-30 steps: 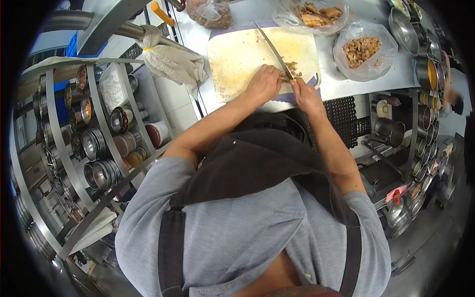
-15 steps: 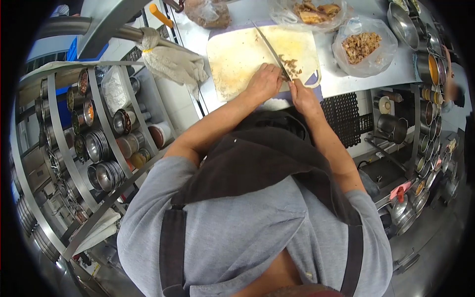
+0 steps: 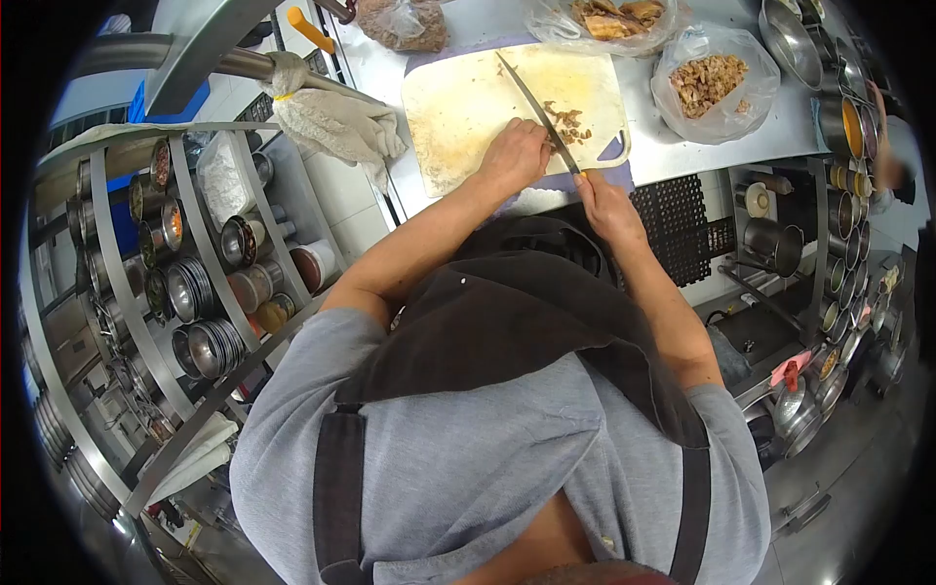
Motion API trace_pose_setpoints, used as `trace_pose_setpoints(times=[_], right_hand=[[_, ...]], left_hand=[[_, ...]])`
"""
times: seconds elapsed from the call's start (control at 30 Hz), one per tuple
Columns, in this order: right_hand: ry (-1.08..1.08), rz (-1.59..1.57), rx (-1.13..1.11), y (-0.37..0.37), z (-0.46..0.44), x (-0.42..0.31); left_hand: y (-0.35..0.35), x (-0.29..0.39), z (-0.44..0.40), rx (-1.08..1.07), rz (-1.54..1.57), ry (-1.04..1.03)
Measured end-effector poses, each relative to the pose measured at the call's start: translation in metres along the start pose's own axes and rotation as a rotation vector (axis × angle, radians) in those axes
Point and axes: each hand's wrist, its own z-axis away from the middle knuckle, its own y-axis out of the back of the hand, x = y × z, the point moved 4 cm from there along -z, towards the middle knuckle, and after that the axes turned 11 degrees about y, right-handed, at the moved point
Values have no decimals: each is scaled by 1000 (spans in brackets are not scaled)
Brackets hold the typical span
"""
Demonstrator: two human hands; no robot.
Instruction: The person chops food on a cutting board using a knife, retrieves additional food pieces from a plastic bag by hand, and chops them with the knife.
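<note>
My right hand (image 3: 606,207) is closed round the handle of a long-bladed knife (image 3: 529,98), whose blade points up and left across a pale, stained cutting board (image 3: 450,105). On the blade's left side, my left hand (image 3: 513,158) rests on the board with curled fingers close to the knife. What lies under those fingers is hidden. Small brown chopped pieces (image 3: 568,127) are scattered on the right side of the blade. They look like cooked meat, but I cannot tell for sure.
Right of the board, a clear plastic bag (image 3: 667,105) holds chopped brown pieces. Behind it lies another bag with larger pieces (image 3: 624,19). A filled bag (image 3: 405,24) sits at back left. A grey cloth (image 3: 331,129) hangs on a rail; a metal bowl (image 3: 788,47) stands far right.
The knife handle and my right hand have shifted slightly down and right. My left hand has moved a little left and up, and more chopped pieces show beside the blade.
</note>
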Motion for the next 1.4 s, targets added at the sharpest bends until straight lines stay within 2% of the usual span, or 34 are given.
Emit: trace_pose_setpoints(times=[0.27,0.43,0.53,0.63,0.7,0.83,1.1,1.2,1.4], right_hand=[[-50,-10,-106,-13,-16,4],[-49,2,-62,-29,-39,12],[-38,-6,-31,-24,-41,10],[-37,-10,-25,-20,-39,6],[-29,-6,-28,-17,-34,6],[-53,41,-66,-9,-31,9],[-68,48,-135,-13,-37,7],[-103,36,-73,-22,-45,12],[-48,7,-31,-20,-56,23]], left_hand=[[-8,-9,-3,-7,46,-40],[-2,-19,-17,33,16,-35],[1,-19,-20,-12,-6,-38],[8,-17,-18,-26,24,-18],[6,-20,-18,-142,8,112],[-7,-22,-21,-156,31,115],[-18,-23,-27,-103,89,33],[-16,-28,-39,10,68,-20],[-8,-28,-42,-13,-24,-86]])
